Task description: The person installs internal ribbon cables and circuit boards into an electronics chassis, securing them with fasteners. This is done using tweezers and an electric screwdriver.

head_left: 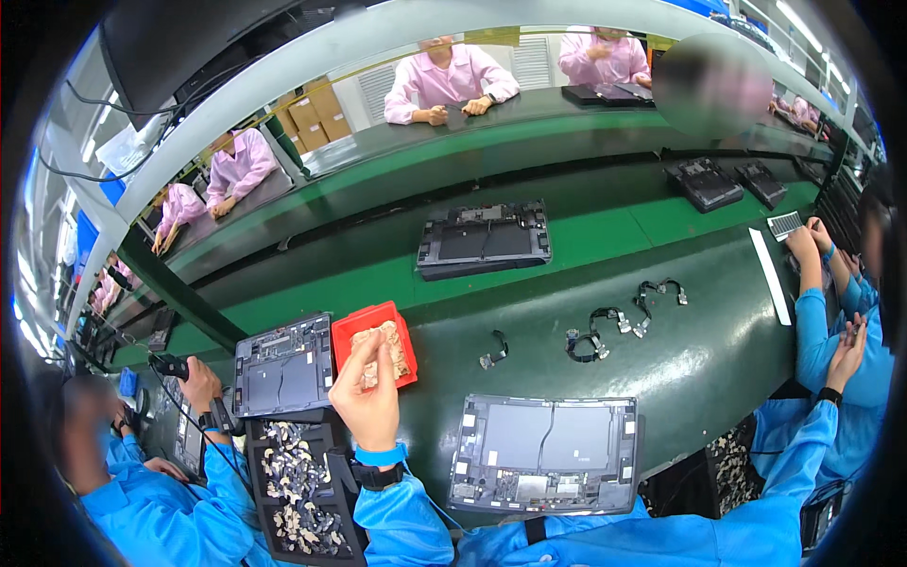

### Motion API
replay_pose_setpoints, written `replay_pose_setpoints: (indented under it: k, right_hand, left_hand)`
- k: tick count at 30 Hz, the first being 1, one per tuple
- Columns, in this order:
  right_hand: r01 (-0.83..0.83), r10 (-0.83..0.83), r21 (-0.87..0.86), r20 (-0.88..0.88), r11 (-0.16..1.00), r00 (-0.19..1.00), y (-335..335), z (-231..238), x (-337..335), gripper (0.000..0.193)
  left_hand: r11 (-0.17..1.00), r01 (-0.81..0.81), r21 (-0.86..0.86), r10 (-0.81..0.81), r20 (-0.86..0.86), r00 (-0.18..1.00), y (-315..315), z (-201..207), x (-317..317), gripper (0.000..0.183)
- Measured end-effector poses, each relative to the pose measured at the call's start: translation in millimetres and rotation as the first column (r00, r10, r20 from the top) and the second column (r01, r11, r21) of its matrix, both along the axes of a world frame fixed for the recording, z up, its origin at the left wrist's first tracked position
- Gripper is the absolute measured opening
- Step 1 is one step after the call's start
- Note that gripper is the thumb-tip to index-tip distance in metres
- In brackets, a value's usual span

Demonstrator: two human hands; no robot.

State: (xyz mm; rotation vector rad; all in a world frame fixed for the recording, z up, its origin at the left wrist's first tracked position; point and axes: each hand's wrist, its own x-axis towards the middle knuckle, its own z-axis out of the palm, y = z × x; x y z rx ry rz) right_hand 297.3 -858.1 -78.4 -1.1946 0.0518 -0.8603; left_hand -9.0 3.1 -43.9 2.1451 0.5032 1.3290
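Note:
My left hand [367,402] is above a red bin [402,350] holding small tan pieces. Its thumb and fingers are pinched together, and I cannot make out what, if anything, is between them. My right hand [844,357] reaches far out to the right, fingers stretched out and holding nothing visible, close to a co-worker's blue sleeve. In front of me lies an opened laptop base [543,437] with its battery and circuit board exposed. A second opened laptop base [283,373] sits just left of the red bin.
Below the left laptop stands a black tray [333,491] of small black and tan scraps. Short black cables [590,348] lie on the green bench. Another laptop base [485,236] is on the green strip beyond. Co-workers sit at both sides. A white strip [770,276] lies at right.

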Motion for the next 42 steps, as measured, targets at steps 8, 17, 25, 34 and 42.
replay_pose_setpoints:
  k: [8, 17, 25, 34, 42]
  right_hand:
    - [0.063, -0.059, -0.023, 0.156, 0.998, 0.986, -32, -2, -19, 0.045]
    - [-0.272, 0.290, -0.777, -0.121, 0.568, 0.949, 397, 62, -177, 0.016]
    - [-0.147, 0.565, -0.937, 0.061, 0.316, 0.823, 544, 20, -209, 0.036]
    - [-0.951, 0.880, -0.010, -0.376, 0.310, 0.291, 528, 18, -210, 0.026]
    - [-0.808, 0.768, -0.190, -0.250, 0.558, 0.589, 528, 9, -225, 0.021]
  left_hand:
    - [0.930, 0.303, -0.208, -0.293, 0.079, 0.953, -24, -2, -1, 0.035]
    - [0.669, 0.628, -0.398, -0.713, -0.102, 0.694, -103, 29, 37, 0.022]
    - [0.519, 0.663, -0.540, -0.845, -0.207, 0.493, -141, 18, 41, 0.026]
    - [0.378, 0.837, -0.396, -0.922, -0.245, 0.300, -138, -10, 38, 0.029]
    - [0.447, 0.866, -0.223, -0.857, -0.384, 0.344, -130, 2, 30, 0.039]
